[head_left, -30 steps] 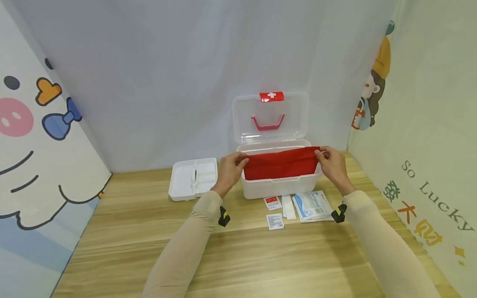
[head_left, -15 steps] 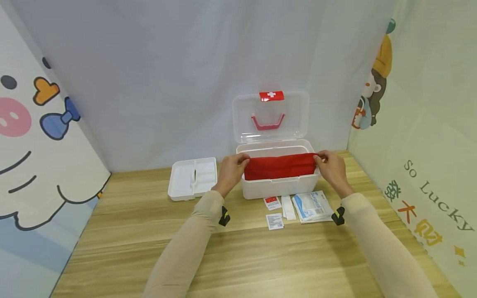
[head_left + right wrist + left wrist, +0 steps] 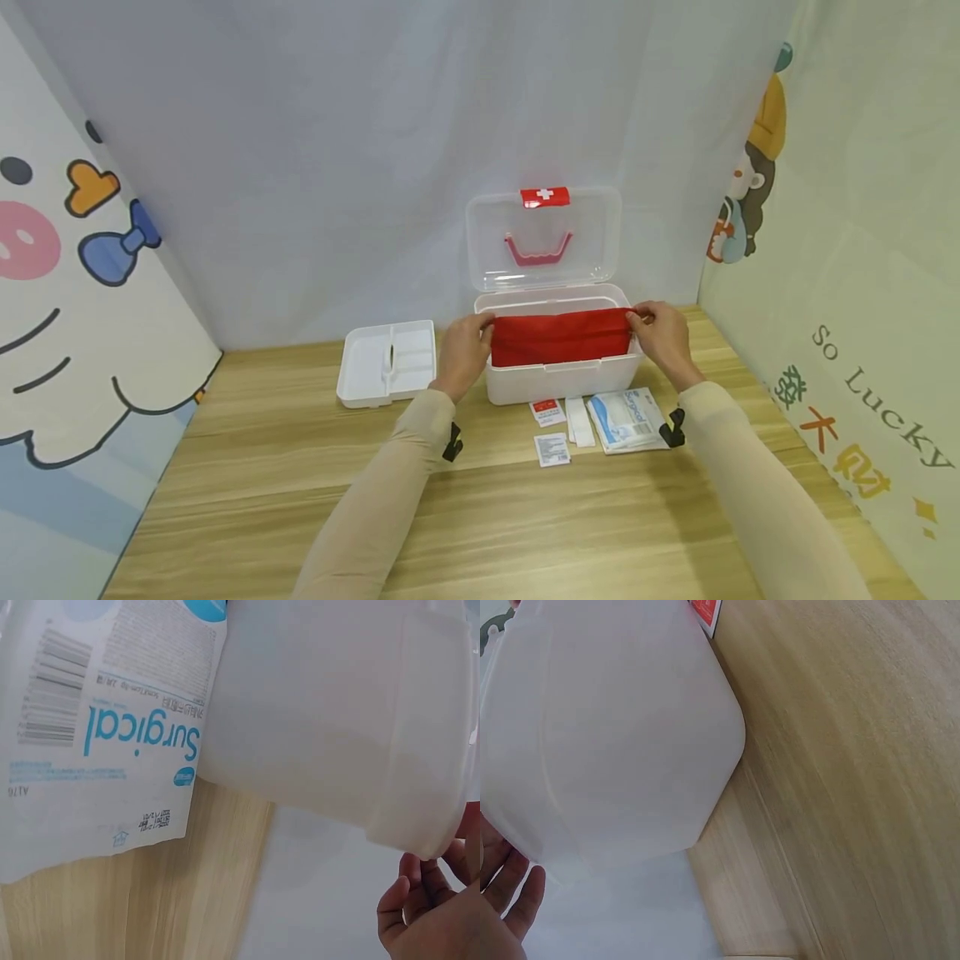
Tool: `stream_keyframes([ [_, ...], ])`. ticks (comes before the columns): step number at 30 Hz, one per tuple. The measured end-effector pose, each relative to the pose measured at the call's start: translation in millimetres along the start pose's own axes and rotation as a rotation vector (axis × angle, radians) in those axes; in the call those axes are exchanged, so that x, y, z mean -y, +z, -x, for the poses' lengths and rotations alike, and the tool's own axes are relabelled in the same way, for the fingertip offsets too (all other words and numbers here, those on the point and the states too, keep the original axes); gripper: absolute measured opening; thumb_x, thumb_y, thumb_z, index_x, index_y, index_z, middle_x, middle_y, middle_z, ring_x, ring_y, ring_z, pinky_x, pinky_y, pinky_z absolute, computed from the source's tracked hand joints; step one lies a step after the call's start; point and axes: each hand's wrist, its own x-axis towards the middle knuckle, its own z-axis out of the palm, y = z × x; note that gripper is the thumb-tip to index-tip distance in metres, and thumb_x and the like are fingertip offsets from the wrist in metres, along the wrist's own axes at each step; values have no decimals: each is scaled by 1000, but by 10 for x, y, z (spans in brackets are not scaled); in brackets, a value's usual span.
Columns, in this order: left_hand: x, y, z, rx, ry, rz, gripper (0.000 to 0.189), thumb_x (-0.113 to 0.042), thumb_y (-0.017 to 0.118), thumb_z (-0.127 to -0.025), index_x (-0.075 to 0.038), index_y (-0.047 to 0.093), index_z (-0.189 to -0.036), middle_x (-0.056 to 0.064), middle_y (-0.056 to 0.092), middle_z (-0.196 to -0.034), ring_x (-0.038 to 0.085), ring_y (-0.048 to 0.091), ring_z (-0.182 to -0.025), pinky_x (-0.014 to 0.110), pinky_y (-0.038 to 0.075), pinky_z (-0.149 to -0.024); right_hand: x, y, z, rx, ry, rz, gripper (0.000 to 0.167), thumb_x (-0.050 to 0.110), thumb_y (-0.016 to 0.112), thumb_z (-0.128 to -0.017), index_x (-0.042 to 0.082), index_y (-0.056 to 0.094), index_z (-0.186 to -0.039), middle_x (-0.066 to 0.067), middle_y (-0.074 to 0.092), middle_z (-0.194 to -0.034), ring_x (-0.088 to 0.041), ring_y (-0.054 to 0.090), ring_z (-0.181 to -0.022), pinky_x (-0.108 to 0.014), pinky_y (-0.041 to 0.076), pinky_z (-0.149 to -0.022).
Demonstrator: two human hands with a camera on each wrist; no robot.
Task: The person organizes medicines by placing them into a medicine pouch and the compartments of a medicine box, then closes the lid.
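Left hand [image 3: 463, 348] and right hand [image 3: 665, 335] both occupied: I see each pinching one upper corner of a flat red fabric piece [image 3: 558, 337], held stretched between them. Fabric is partly inside a white rectangular plastic box [image 3: 562, 383], lower part hidden by the front wall, upper part showing above the front rim. Wrist cams give me fingers at the box ends; grip itself hidden there, so going by head cam.

Box stands upright near the back edge of the light wood-grain table [image 3: 225, 483], closer to the back right corner than the back left. Clear plastic lid [image 3: 588, 229] stands up behind it, red white-cross label [image 3: 545, 197] on top, pinkish-red handle [image 3: 538, 257] below.

Just in front of the box: small red-and-white square packet [image 3: 547, 412], small white printed square packet [image 3: 552, 450], overlapping white strips [image 3: 581, 423], flat white-and-blue pack marked "Surgical" [image 3: 628, 421], rightmost, near the right wrist.

White shallow compartment tray [image 3: 367, 367] lies near the back edge, between box and back left corner. Pale grey backdrop [image 3: 315, 183] behind.
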Motion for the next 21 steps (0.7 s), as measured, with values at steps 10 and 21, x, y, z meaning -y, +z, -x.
stream_keyframes([
  [10, 66, 30, 35, -17, -36, -3, 33, -3, 62, -92, -2, 66, -125, 15, 72, -113, 28, 70, -93, 39, 58, -82, 19, 44, -26, 57, 64, -29, 35, 16, 54, -98, -6, 61, -125, -25, 59, -119, -39, 59, -107, -51, 55, -89],
  [21, 82, 52, 48, -37, -86, 39, 37, -4, 61, -93, 2, 61, -129, 19, 67, -125, 30, 72, -96, 37, 60, -82, -2, 71, -33, 40, 51, -35, 35, 12, 54, -97, -6, 61, -125, -27, 59, -118, -42, 61, -108, -52, 53, -91],
])
